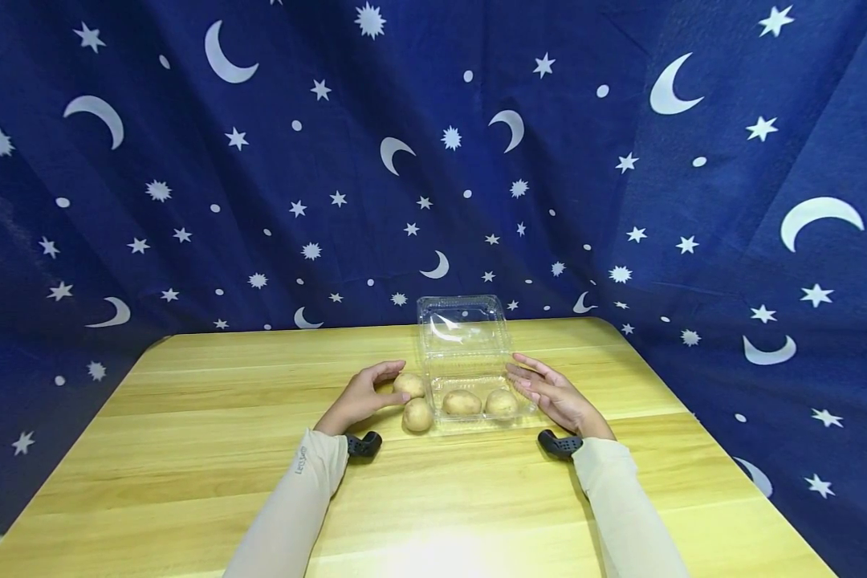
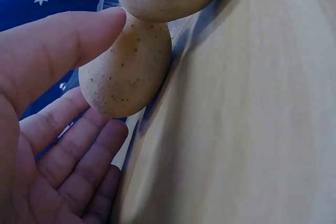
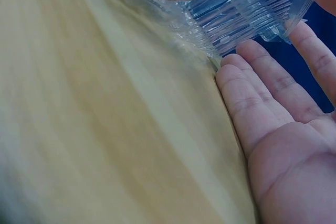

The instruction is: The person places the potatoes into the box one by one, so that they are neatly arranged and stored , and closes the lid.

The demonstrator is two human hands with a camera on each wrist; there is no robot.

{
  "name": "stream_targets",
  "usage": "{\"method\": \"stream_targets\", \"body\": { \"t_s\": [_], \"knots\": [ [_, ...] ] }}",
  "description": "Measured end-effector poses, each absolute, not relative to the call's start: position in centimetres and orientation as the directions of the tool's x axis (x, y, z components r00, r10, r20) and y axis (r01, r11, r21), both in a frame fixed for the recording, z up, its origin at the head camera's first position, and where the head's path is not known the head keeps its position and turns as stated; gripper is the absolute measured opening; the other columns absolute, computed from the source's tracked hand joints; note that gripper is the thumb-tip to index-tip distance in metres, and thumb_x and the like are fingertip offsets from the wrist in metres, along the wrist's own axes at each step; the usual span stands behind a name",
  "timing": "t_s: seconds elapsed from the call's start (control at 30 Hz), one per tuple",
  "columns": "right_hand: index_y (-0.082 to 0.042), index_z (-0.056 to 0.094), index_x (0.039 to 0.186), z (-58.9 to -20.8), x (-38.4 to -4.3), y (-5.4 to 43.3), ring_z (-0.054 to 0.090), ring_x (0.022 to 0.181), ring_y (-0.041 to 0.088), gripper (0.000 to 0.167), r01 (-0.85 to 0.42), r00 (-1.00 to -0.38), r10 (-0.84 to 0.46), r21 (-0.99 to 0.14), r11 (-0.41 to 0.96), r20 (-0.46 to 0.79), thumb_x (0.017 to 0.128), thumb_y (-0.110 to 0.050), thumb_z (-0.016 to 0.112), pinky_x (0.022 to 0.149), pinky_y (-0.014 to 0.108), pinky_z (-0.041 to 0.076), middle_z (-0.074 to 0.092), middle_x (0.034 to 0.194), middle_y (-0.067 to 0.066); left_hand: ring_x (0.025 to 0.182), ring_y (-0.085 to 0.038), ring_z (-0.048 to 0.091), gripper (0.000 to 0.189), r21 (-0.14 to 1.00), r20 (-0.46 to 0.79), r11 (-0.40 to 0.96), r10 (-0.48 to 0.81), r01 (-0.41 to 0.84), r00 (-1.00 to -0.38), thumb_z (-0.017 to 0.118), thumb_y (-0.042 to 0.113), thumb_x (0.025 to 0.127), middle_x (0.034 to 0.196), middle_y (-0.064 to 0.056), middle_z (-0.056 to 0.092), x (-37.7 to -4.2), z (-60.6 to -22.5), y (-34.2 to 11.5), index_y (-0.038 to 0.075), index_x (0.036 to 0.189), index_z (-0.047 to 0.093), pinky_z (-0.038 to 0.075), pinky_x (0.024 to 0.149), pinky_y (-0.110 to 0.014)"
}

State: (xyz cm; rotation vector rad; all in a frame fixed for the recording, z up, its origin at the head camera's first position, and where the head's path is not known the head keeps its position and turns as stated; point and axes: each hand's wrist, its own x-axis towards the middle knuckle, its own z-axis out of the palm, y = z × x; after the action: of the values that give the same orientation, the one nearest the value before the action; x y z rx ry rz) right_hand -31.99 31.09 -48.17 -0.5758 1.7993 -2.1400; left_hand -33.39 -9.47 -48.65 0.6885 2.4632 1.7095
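Observation:
My left hand (image 1: 364, 395) is at a potato (image 1: 409, 385), thumb on its near side and fingers around its far side. In the left wrist view that speckled potato (image 2: 126, 72) lies between the thumb and the fingers. Right beside it is a second loose potato (image 1: 417, 415). A clear plastic clamshell box (image 1: 466, 365) stands with its lid raised at the back. Two potatoes lie in its base, an oblong one (image 1: 461, 402) on the left and a rounder one (image 1: 502, 403) on the right. At the box's right side, my right hand (image 1: 552, 393) touches the plastic with extended fingers.
All of it rests on a light wooden table (image 1: 209, 449). Behind the table hangs a dark blue curtain (image 1: 347, 144) with white moons and stars. Each wrist carries a black strap-on device, the left one (image 1: 364, 445) near the loose potatoes.

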Motion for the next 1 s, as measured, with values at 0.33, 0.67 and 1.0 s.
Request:
{"method": "stream_targets", "body": {
  "t_s": [0.33, 0.67, 1.0],
  "knots": [
    [0.011, 0.007, 0.168, -47.9, -31.87, 31.01, 0.056, 0.139, 0.005, 0.073, -0.024, -0.882, -0.462, -0.986, -0.164, 0.098, 0.112, -0.002, 0.053, 0.121, 0.027, 0.039, 0.011, 0.172, 0.037, 0.146, -0.045, 0.05, 0.061, 0.878, 0.174, 0.322, 0.473, 0.354, -0.864, 0.077, 0.014, 0.102, 0.156, -0.027, 0.056, -33.48, -48.51, -9.45, -0.009, 0.154, 0.052, 0.037, 0.124, -0.058],
    [0.012, 0.007, 0.168, -47.77, -31.91, 31.0, 0.056, 0.139, 0.005, 0.073, -0.018, -0.882, -0.461, -0.985, -0.17, 0.096, 0.112, -0.001, 0.052, 0.121, 0.026, 0.039, 0.009, 0.172, 0.038, 0.139, -0.043, 0.057, 0.055, 0.883, 0.154, 0.347, 0.422, 0.315, -0.894, 0.079, 0.014, 0.101, 0.147, -0.024, 0.063, -33.27, -48.61, -9.25, -0.005, 0.149, 0.06, 0.041, 0.121, -0.059],
    [0.012, 0.008, 0.167, -47.96, -31.85, 31.08, 0.058, 0.137, 0.005, 0.071, -0.019, -0.884, -0.456, -0.983, -0.181, 0.101, 0.112, 0.001, 0.051, 0.118, 0.023, 0.042, 0.008, 0.172, 0.039, 0.119, -0.033, 0.067, 0.051, 0.896, 0.175, 0.338, 0.325, 0.287, -0.929, 0.088, 0.012, 0.092, 0.127, -0.016, 0.074, -32.82, -48.72, -9.06, -0.003, 0.137, 0.07, 0.053, 0.108, -0.052]
  ]
}}
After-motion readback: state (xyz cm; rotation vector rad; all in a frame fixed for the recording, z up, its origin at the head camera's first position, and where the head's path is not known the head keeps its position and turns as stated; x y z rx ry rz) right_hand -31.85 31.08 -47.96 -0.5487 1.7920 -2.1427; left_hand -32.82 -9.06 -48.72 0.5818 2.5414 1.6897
